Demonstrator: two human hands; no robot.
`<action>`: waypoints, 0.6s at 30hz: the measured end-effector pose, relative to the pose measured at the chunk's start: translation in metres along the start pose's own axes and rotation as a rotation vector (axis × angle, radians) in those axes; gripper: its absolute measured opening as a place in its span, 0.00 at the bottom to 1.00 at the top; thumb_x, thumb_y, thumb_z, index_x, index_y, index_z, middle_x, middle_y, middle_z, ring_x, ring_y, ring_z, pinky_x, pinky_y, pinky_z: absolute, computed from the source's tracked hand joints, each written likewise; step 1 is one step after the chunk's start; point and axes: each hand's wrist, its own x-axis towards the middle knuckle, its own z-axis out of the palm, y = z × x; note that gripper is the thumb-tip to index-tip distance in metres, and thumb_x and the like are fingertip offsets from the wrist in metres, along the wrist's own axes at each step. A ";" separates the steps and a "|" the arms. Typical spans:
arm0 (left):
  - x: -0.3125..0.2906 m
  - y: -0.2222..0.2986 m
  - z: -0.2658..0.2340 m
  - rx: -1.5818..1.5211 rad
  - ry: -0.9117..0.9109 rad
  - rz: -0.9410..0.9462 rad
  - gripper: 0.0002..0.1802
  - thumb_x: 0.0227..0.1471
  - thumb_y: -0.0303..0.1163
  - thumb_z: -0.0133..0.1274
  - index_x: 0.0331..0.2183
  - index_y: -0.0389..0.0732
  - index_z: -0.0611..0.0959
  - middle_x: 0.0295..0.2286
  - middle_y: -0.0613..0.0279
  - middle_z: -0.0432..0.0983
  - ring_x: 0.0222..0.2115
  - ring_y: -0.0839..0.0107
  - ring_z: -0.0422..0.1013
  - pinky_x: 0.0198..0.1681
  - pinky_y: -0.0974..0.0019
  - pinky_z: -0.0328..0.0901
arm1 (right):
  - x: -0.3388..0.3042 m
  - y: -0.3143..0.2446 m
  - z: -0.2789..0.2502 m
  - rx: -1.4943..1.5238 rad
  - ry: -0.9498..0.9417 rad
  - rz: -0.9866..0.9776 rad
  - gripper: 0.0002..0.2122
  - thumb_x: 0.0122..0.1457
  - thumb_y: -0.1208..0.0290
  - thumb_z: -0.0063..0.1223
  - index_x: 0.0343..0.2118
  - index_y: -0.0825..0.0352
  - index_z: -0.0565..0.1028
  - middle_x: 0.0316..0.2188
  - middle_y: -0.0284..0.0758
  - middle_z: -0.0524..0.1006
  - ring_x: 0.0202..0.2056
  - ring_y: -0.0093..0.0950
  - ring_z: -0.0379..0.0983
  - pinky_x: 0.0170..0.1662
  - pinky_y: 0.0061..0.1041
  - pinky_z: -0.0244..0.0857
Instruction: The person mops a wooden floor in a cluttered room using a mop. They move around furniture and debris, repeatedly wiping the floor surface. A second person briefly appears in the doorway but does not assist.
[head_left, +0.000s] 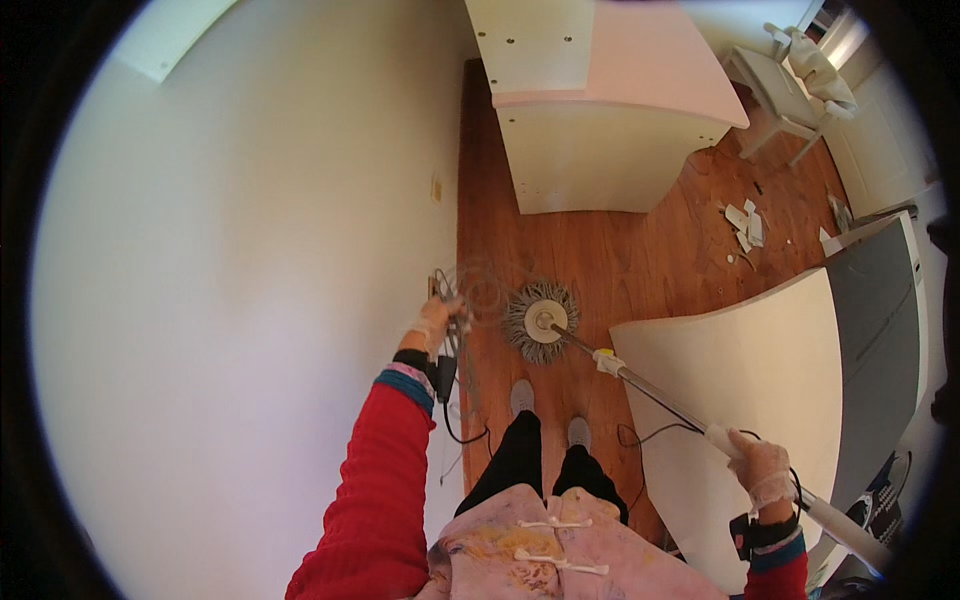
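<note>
My right hand (762, 470), in a thin clear glove, is wrapped round the pole of a mop. The mop's round head (545, 320), with a pale disc and grey strands, rests on the wood floor ahead of my feet. My left hand (437, 318), gloved too, is closed on a bundle of grey cable (458, 330) beside the wall. Loops of that cable blur out to its right over the floor. At my left wrist hangs a small black box (446, 378) with a black cord running down from it.
A white and pink desk (600, 160) stands ahead. To the right are a large cream curved panel (740, 370) and a grey surface (875, 320). Scraps (745, 225) lie on the floor near a white chair (780, 95). The wall (250, 300) is close on my left.
</note>
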 end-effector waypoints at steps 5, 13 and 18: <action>0.046 -0.054 -0.018 0.184 0.074 -0.323 0.13 0.50 0.35 0.53 0.28 0.33 0.79 0.25 0.57 0.76 0.23 0.65 0.71 0.25 0.62 0.67 | -0.003 -0.002 0.006 0.032 0.072 0.029 0.24 0.44 0.63 0.62 0.47 0.49 0.71 0.20 0.37 0.76 0.26 0.38 0.76 0.29 0.36 0.67; 0.147 -0.040 -0.055 0.706 -0.110 -0.232 0.17 0.47 0.40 0.54 0.29 0.33 0.80 0.27 0.53 0.78 0.27 0.63 0.73 0.28 0.59 0.67 | 0.001 -0.010 0.006 0.087 0.067 0.080 0.26 0.41 0.64 0.64 0.47 0.48 0.72 0.20 0.36 0.75 0.25 0.37 0.75 0.28 0.36 0.65; 0.241 0.128 -0.052 0.523 0.629 0.452 0.36 0.45 0.44 0.55 0.51 0.32 0.67 0.44 0.41 0.71 0.45 0.50 0.68 0.46 0.54 0.64 | -0.003 -0.016 0.015 0.083 0.021 0.105 0.27 0.40 0.63 0.65 0.48 0.48 0.71 0.20 0.36 0.75 0.25 0.37 0.74 0.28 0.37 0.65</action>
